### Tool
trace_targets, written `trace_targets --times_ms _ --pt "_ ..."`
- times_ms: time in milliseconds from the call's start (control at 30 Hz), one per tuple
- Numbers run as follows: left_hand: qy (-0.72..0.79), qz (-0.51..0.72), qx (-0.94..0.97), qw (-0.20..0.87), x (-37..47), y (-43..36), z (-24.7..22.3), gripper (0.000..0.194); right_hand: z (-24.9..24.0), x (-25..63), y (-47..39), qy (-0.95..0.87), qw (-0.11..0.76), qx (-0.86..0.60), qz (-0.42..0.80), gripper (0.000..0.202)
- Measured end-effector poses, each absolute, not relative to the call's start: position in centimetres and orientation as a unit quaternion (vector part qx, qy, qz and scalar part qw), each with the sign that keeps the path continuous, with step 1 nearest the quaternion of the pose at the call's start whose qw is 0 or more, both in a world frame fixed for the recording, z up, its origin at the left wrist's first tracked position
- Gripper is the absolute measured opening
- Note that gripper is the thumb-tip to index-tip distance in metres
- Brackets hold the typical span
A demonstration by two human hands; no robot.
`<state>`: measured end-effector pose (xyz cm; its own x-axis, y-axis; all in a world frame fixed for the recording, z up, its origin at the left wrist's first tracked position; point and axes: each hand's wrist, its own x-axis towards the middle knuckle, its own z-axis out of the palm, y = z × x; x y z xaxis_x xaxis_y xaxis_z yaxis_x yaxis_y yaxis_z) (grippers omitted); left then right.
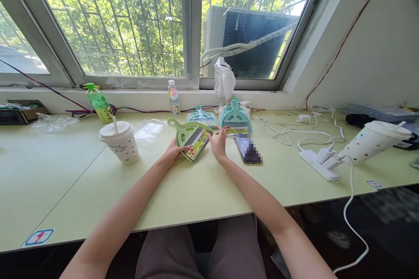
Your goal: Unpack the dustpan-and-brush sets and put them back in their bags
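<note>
A green mini dustpan and brush set (190, 134) with a yellow printed label is tilted above the table between my hands. My left hand (173, 151) grips its lower left side, thumb lying over the label. At its right edge, my right hand (218, 143) pinches the label's corner with thumb and fingers. Behind it lie two blue-green dustpan and brush sets, one at the right (234, 117) and a smaller-looking one (202, 116) partly hidden by the green set. A phone (248, 150) lies right of my right hand.
A lidded paper cup (120, 144) and a green bottle (99, 103) stand at left. A clear bottle (173, 98) is by the sill. Rightward are a white power strip (319, 165) with cables and a tilted cup (373, 143). Clear plastic wrap (149, 130) lies behind the left cup.
</note>
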<state>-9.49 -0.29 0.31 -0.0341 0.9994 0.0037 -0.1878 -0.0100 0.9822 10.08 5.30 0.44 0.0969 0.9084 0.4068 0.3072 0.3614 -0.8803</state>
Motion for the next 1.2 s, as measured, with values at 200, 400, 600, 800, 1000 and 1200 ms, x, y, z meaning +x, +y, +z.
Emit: trace_targets --times_ms 200,400,600,800,1000,1200 --pt "0.454 0.594 0.444 0.494 -10.1 0.1 0.2 0.071 -0.9 8.2 5.3 -0.508 0.428 -0.385 0.641 0.032" --pt "0.491 0.54 0.514 0.451 -10.9 0.7 -0.1 0.058 -1.1 8.4 5.6 -0.461 0.434 -0.365 0.683 0.022" --pt "0.621 0.414 0.659 0.095 -14.0 0.8 -0.2 0.038 -0.6 9.5 6.6 -0.455 0.464 -0.385 0.655 0.025" --pt "0.705 0.339 0.593 -0.189 -15.5 1.0 -0.4 0.059 -0.7 10.1 7.6 -0.429 0.489 -0.387 0.653 0.027" --pt "0.716 0.203 0.654 -0.137 -18.1 1.5 -0.8 0.038 -0.6 9.9 7.8 -0.403 0.51 -0.399 0.647 0.026" --pt "0.563 0.412 0.699 -0.158 -16.2 0.6 0.9 0.041 -0.2 11.2 8.3 -0.335 0.558 -0.418 0.634 0.02"
